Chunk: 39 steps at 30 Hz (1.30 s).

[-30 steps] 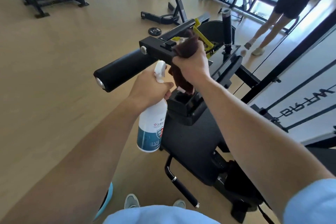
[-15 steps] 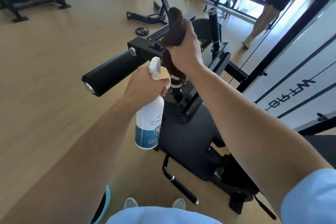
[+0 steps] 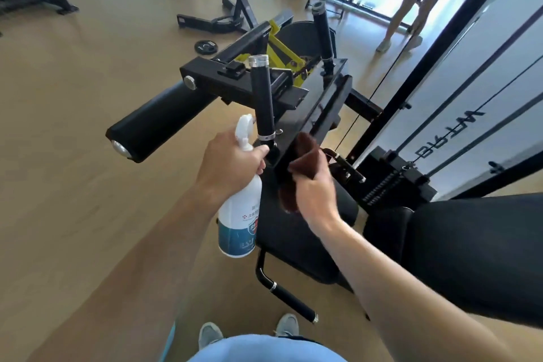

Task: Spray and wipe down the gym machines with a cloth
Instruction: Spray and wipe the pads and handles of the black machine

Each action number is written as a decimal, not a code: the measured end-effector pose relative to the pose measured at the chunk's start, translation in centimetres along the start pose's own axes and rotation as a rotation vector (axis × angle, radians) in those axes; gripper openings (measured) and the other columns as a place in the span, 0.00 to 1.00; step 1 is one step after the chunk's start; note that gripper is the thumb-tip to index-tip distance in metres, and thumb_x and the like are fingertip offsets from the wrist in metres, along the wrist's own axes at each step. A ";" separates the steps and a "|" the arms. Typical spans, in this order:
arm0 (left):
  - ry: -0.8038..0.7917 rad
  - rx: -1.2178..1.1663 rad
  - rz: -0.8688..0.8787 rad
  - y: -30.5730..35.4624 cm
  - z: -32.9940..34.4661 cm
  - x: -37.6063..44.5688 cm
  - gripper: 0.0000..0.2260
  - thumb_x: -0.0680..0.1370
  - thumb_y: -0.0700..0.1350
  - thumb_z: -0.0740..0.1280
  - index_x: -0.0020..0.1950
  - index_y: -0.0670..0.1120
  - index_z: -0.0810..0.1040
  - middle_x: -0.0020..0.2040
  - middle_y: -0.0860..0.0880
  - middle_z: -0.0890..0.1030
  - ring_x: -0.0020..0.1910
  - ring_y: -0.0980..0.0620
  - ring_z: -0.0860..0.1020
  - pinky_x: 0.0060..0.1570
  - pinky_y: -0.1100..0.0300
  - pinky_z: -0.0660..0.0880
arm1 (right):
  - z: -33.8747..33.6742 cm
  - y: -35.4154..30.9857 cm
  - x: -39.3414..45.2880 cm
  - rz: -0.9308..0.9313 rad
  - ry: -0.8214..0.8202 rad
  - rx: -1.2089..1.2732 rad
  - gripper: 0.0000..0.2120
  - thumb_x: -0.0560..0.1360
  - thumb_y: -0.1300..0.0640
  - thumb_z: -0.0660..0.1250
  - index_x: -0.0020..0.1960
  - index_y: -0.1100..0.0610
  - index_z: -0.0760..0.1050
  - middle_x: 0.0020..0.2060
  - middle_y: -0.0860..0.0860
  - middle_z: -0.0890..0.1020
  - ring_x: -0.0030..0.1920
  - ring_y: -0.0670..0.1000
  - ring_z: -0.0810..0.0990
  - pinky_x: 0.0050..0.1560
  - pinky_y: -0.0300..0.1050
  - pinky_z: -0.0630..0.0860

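Your left grip (image 3: pixel 232 166) wraps the spray bottle (image 3: pixel 239 214) w/ nozzle up, ready, while your right grip (image 3: pixel 316 194) pinches the cloth (image 3: pixel 304 156) vs the frame (image 3: pixel 320 114) just above it to wipe.

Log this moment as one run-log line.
left hand: holds spray bottle | right hand: holds brown cloth by machine frame | upright handle: bare

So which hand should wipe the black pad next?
Probably the right hand: it already grips the cloth, right beside the pad. The left hand is busy holding the spray bottle, so it could only spray.
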<state>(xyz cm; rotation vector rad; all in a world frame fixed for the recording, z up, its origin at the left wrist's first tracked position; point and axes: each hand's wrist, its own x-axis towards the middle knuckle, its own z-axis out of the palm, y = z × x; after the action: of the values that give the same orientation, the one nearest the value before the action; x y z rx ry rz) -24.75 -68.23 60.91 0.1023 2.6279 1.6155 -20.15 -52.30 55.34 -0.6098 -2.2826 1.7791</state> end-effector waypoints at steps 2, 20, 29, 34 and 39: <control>0.001 -0.001 0.050 1.1 0.2 -0.1 0.19 0.76 0.52 0.71 0.66 0.51 0.79 0.36 0.51 0.85 0.38 0.50 0.85 0.54 0.49 0.81 | 2.5 2.1 -2.1 -0.089 -0.131 -0.148 0.39 0.82 0.57 0.67 0.85 0.41 0.49 0.84 0.43 0.46 0.84 0.46 0.42 0.82 0.51 0.46; -0.176 0.133 0.106 8.8 6.6 5.2 0.23 0.77 0.43 0.70 0.73 0.50 0.74 0.35 0.51 0.86 0.38 0.55 0.86 0.52 0.51 0.82 | -0.2 0.6 11.0 0.149 0.049 0.110 0.50 0.77 0.38 0.69 0.83 0.39 0.34 0.85 0.51 0.42 0.83 0.57 0.53 0.79 0.64 0.61; -0.236 0.156 0.049 11.7 9.3 8.7 0.21 0.79 0.42 0.71 0.72 0.50 0.74 0.35 0.50 0.86 0.35 0.54 0.86 0.51 0.52 0.83 | -0.2 3.5 9.8 0.141 -0.076 0.273 0.53 0.68 0.35 0.71 0.84 0.41 0.44 0.82 0.47 0.50 0.78 0.52 0.62 0.75 0.53 0.68; -0.201 0.075 -0.011 12.3 10.9 13.0 0.19 0.79 0.42 0.70 0.70 0.46 0.76 0.37 0.48 0.87 0.37 0.51 0.86 0.51 0.51 0.82 | -0.6 4.5 15.9 0.126 0.032 0.249 0.46 0.77 0.51 0.74 0.83 0.41 0.48 0.81 0.50 0.53 0.78 0.55 0.63 0.74 0.61 0.69; -0.285 -0.018 -0.118 11.6 12.3 16.0 0.15 0.79 0.39 0.70 0.65 0.39 0.79 0.38 0.45 0.87 0.37 0.48 0.87 0.42 0.57 0.83 | -2.4 3.0 25.0 0.135 0.129 0.167 0.35 0.83 0.53 0.65 0.83 0.45 0.51 0.80 0.53 0.58 0.77 0.59 0.64 0.76 0.64 0.65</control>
<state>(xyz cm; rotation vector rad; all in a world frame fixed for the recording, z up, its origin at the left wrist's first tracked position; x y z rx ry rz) -39.34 -50.73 65.53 0.1596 2.3587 1.4659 -41.06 -38.96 50.53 -0.8383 -2.0276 1.9059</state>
